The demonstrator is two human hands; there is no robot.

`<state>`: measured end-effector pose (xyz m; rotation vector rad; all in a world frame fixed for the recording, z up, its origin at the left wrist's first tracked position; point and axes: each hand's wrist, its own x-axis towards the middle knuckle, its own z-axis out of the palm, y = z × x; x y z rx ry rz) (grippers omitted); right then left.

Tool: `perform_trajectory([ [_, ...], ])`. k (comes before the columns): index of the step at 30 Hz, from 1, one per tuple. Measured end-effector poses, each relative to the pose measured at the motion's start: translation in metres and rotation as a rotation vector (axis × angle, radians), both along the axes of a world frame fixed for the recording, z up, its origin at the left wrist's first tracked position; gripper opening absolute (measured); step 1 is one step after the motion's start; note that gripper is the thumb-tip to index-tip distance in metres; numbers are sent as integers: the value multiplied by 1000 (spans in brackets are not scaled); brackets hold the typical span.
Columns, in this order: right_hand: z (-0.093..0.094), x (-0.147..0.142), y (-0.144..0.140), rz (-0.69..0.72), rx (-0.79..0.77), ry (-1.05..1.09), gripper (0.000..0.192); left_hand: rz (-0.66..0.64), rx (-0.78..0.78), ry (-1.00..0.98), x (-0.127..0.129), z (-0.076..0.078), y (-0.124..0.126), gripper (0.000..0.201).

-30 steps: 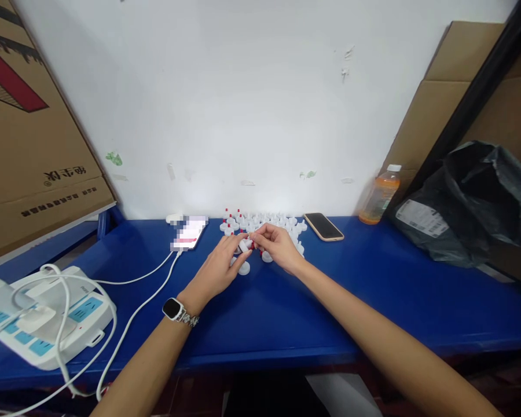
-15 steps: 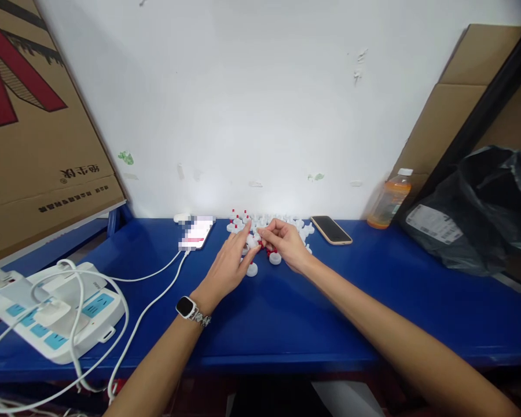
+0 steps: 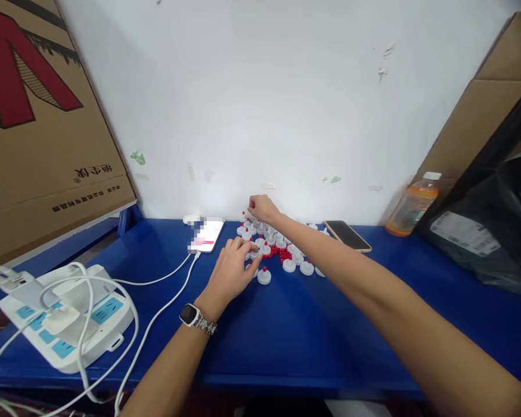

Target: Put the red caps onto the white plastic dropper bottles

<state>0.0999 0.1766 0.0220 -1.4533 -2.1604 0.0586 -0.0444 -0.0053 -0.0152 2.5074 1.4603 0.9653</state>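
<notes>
White round nozzle caps (image 3: pixel 282 242) stand in a cluster at the back of the blue table, several with small red tips on top. Among them is a pile of small red tips (image 3: pixel 285 255). My left hand (image 3: pixel 231 267) rests at the cluster's left front, thumb and forefinger closed around a white nozzle cap (image 3: pixel 255 253), partly hidden by the fingers. A cap with a red tip (image 3: pixel 264 276) stands just in front of that hand. Over the rear caps, near the wall, my right hand (image 3: pixel 263 207) is closed; what its fingers hold, if anything, is hidden.
A lit phone (image 3: pixel 209 234) on a charging cable lies left of the caps, a dark phone (image 3: pixel 348 236) right of them. A white power strip (image 3: pixel 108 333) with looped cables takes the left. An orange drink bottle (image 3: pixel 413 205) and black plastic bag (image 3: pixel 481 231) are at right.
My right hand has moved from beside my left hand up and back towards the wall, uncovering caps and red tips. My left hand stays at the cluster's front. The view has shifted slightly.
</notes>
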Motion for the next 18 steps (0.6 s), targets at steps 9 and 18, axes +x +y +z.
perform_trajectory([
  [9, -9, -6, 12, 71, -123, -92, 9, -15, -29, -16, 4, 0, -1, 21],
  [18, -8, 1, -2, 41, -95, -54, 19, -19, -49, 21, 1, 0, 0, 18],
])
